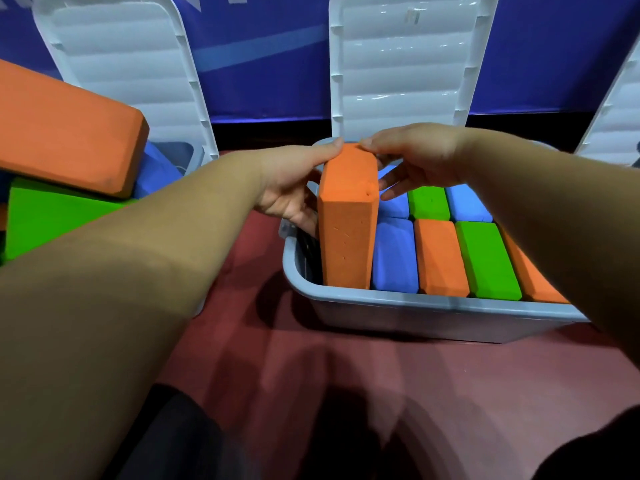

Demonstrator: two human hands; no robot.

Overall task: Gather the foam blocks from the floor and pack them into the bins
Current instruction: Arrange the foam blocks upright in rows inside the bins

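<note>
An orange foam block (348, 220) stands on its edge at the left end of a grey bin (398, 308), rising above the rim. My left hand (291, 183) grips its left side and far top corner. My right hand (415, 155) holds the far top end from the right, fingers spread down its side. Packed in the bin beside it lie a blue block (394, 258), an orange block (440, 258), a green block (486, 259) and several more behind. A dark gap shows between the held block and the bin's left wall.
At left another bin holds a big orange block (65, 129) tilted over a green block (52, 213) and a blue one (156, 171). White bin lids (401, 64) lean against a blue wall behind. The floor (346, 358) is dark red.
</note>
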